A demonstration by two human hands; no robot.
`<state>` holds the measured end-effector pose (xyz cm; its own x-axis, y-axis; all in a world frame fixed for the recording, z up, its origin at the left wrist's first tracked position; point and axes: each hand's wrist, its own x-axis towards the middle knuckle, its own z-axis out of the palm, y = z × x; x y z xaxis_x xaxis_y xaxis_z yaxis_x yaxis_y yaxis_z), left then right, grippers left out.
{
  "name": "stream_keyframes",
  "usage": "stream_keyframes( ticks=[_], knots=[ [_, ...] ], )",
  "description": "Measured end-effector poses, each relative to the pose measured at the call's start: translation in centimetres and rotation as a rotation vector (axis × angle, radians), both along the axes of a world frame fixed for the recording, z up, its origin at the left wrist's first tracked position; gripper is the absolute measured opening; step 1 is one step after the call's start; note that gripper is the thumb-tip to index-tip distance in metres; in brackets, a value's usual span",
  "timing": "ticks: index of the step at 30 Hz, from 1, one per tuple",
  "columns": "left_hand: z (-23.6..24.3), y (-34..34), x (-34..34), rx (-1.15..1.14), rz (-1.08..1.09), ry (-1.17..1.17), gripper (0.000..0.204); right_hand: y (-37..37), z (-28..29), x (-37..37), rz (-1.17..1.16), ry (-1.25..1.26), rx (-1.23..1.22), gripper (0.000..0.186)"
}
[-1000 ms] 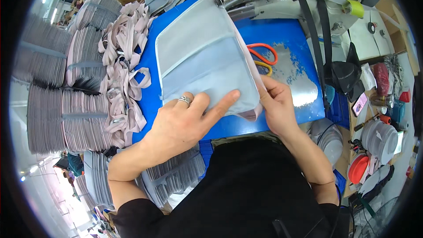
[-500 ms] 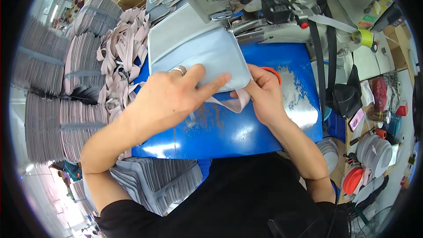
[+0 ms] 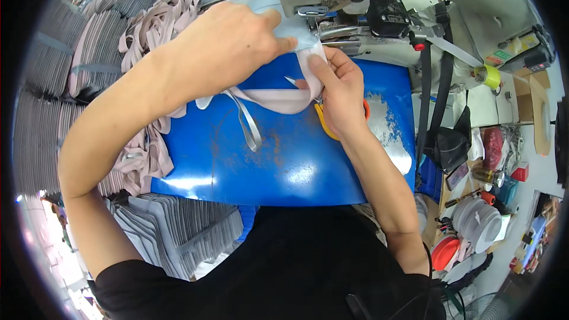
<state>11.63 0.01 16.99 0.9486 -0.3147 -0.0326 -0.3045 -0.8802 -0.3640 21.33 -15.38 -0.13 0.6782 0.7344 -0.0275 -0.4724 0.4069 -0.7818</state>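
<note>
A light blue fabric panel (image 3: 295,31) lies under the head of a sewing machine (image 3: 355,6). My left hand (image 3: 240,41) rests on top of it, thumb and forefinger apart, covering much of the panel. Close beside the panel's near corner, my right hand (image 3: 341,86) pinches a pale pink fabric strap (image 3: 278,101) between thumb and fingers. From there the strap loops down and to the left across the blue table. Scissors with yellow and red-orange handles (image 3: 325,121) show behind my right hand, one blade tip poking out to its left; whether that hand also holds them is hidden.
The worn blue table (image 3: 261,172) spans the middle. Tangled pink straps (image 3: 151,29) hang along its left side, beside tied stacks of grey panels (image 3: 44,142). More panels (image 3: 184,231) are stacked below the near edge. Black straps (image 3: 435,95) dangle at the right.
Both hands have moved away from me; the left carried the panel further under the machine head. More of the pink strap now shows, and the scissors' yellow handle has come into view.
</note>
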Motion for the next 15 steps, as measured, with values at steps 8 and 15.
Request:
stream_keyframes(
  ticks=[8, 15],
  knots=[
    [-1.5, -3.0, -0.8, 0.003, 0.157, -0.021, 0.047, -0.1, 0.0, -0.2, -0.002, -0.016, -0.015, 0.023],
    [-4.3, -7.6, 0.6, -0.193, 0.409, -0.103, 0.035, -0.4, -0.4, -0.7, -0.036, -0.013, 0.030, 0.024]
  ],
)
